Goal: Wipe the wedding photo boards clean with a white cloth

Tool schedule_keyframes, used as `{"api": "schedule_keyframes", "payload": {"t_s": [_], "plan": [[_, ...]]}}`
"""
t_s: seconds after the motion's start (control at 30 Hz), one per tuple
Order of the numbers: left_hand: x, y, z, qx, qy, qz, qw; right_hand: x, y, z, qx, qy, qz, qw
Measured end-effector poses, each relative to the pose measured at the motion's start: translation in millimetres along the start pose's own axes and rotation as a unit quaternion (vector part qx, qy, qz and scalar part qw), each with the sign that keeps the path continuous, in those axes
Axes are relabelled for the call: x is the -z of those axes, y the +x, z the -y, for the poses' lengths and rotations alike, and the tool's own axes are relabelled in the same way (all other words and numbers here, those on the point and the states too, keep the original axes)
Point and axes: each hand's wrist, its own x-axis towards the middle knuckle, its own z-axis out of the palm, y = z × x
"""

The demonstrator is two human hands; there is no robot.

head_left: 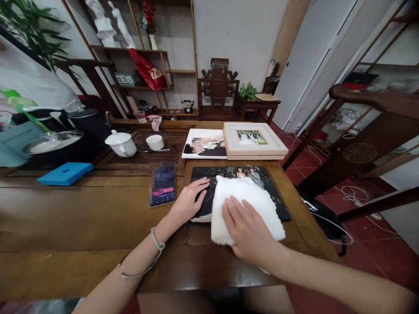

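A glossy brown wooden table (108,226) bears a flat, dark rectangular photo panel (209,200); a fluffy, ragged-edged white cloth (266,211) overlaps its front edge; the right hand (248,226) lies palm-down on the cloth, fingers outstretched; the left hand (190,198) rests flat at the panel's left edge, thumb apart.

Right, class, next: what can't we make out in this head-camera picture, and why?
All in the head view:
Middle of the dark photo: under the white cloth and right hand.
Phone screen: partly pixelated, its icons too small.
Inside of the white cup: covered by its lid.
Plant: cut off by the top and left edges.
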Motion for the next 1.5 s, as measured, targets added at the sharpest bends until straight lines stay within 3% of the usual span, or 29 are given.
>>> {"api": "schedule_keyframes", "payload": {"t_s": [0.1, 0.2, 0.27, 0.37, 0.43, 0.53, 0.7, 0.8, 0.9, 1.03, 1.13, 1.27, 1.5], "plan": [[-0.8, 0.5, 0.8, 0.008, -0.009, 0.004, 1.0, 1.9, 23.7, -14.4, -0.056, -0.041, 0.003, 0.998], [-1.2, 0.9, 1.4, 0.012, -0.01, 0.002, 1.0, -0.7, 44.4, -4.9, -0.094, -0.084, -0.017, 0.992], [-0.6, 1.1, 2.1, 0.015, -0.01, 0.005, 1.0, -2.5, 46.8, 17.3, -0.072, -0.109, -0.03, 0.991], [1.6, 1.5, 3.4, 0.017, -0.019, 0.02, 0.999, -0.5, 36.5, 50.7, 0.019, -0.104, -0.057, 0.993], [3.1, 1.7, 3.8, 0.014, -0.027, 0.031, 0.999, 4.5, 27.5, 55.5, 0.07, -0.053, -0.058, 0.994], [3.5, 1.6, 2.6, 0.006, -0.02, 0.038, 0.999, 12.5, 20.4, 28.0, 0.074, 0.078, -0.019, 0.994], [0.3, 0.6, 0.0, 0.003, 0.005, 0.015, 1.0, 16.9, 30.6, -50.5, -0.063, 0.195, -0.017, 0.979], [-1.5, -0.1, 1.3, 0.001, 0.006, 0.008, 1.0, 18.2, 52.2, -79.1, -0.096, 0.243, -0.016, 0.965], [-2.1, -0.5, 2.5, 0.0, 0.01, 0.006, 1.0, 19.1, 87.0, -86.6, -0.084, 0.266, -0.013, 0.96], [-0.2, -0.1, -0.3, 0.0, 0.02, 0.01, 1.0, 18.8, 139.5, -74.0, -0.045, 0.292, -0.007, 0.955], [1.8, 0.4, -3.0, 0.001, 0.026, 0.018, 0.999, 18.2, 161.1, -64.6, -0.02, 0.305, -0.003, 0.952], [0.9, 0.2, -1.3, 0.002, 0.024, 0.012, 1.0, 14.5, 145.5, -71.2, -0.022, 0.307, -0.011, 0.951], [-0.7, -0.3, -0.4, 0.005, 0.015, 0.009, 1.0, -5.6, 47.5, -94.6, -0.096, 0.246, -0.044, 0.963]]}}
